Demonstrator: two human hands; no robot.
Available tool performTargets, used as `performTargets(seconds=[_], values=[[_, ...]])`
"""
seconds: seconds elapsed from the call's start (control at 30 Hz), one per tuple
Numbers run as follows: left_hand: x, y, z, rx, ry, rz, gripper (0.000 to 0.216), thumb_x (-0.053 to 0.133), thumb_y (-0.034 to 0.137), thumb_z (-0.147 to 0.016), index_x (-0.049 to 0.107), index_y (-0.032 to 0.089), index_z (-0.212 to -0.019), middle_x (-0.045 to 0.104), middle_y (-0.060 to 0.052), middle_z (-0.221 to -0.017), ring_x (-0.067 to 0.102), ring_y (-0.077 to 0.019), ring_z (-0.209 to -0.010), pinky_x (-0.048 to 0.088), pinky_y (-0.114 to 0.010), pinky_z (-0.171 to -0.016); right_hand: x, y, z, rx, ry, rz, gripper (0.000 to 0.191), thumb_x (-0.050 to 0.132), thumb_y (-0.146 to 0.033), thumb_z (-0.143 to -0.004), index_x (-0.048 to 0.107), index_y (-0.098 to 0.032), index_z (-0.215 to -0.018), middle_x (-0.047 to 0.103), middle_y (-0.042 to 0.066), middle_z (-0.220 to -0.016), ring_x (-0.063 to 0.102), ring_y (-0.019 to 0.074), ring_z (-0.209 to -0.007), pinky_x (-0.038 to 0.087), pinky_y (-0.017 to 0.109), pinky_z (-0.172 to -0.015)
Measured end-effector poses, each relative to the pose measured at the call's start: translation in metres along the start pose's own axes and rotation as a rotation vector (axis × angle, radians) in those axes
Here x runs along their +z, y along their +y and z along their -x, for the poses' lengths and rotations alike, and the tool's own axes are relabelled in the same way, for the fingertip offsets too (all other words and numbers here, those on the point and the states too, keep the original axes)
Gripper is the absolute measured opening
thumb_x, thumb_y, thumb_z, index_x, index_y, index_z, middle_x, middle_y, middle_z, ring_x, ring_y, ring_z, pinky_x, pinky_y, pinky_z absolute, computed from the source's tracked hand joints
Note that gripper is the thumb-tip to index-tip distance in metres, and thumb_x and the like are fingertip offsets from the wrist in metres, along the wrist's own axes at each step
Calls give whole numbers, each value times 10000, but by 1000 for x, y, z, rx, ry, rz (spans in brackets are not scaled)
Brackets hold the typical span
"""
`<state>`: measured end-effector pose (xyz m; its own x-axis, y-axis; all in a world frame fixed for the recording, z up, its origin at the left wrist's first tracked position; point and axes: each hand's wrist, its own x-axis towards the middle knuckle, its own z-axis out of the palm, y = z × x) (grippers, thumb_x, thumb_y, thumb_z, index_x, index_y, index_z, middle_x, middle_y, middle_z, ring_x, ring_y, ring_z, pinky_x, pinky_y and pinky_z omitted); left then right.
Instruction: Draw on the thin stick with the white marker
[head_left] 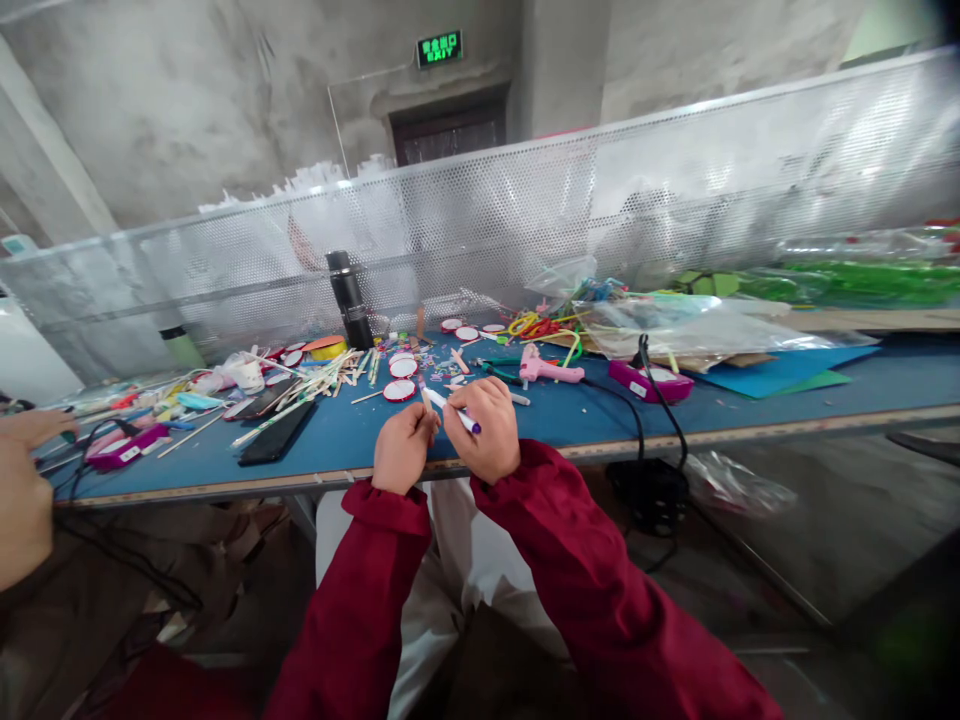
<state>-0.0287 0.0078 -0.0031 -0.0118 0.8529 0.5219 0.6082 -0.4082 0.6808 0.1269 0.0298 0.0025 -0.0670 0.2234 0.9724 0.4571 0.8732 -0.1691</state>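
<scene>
My right hand point(487, 430), in a dark red sleeve, grips a white marker pen point(466, 419) with a purple end. The pen slants up and left across the front of my left hand. My left hand point(403, 447) is closed, pinching a thin, pale wooden stick point(425, 397) that points upward. Both hands are close together over the table's front edge, with the pen's far end near the stick. Whether they touch cannot be made out. Just beyond my left hand lies a round white disc with a red rim point(399, 390). Another pen-like white piece point(519, 399) lies right of my right hand.
Around the blue table point(570, 425) are a pink glue gun point(551, 368), purple boxes with cables point(651, 381), a black phone point(277, 434), a black bottle point(349, 300), loose sticks point(319, 385) and plastic bags point(697, 320). Another person's hand point(30, 430) reaches in at left.
</scene>
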Motion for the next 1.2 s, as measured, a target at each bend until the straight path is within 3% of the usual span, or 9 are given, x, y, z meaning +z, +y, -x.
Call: performTargets(seconds=[1.2], values=[[0, 1, 1, -11, 0, -8, 333, 487, 358, -981, 507, 216, -681, 543, 30, -614, 500, -154, -614, 326, -291, -629, 1, 0, 1, 25, -10, -16, 159, 579, -202, -934, 530, -254, -792, 692, 12, -773, 617, 211, -794, 439, 416, -856]])
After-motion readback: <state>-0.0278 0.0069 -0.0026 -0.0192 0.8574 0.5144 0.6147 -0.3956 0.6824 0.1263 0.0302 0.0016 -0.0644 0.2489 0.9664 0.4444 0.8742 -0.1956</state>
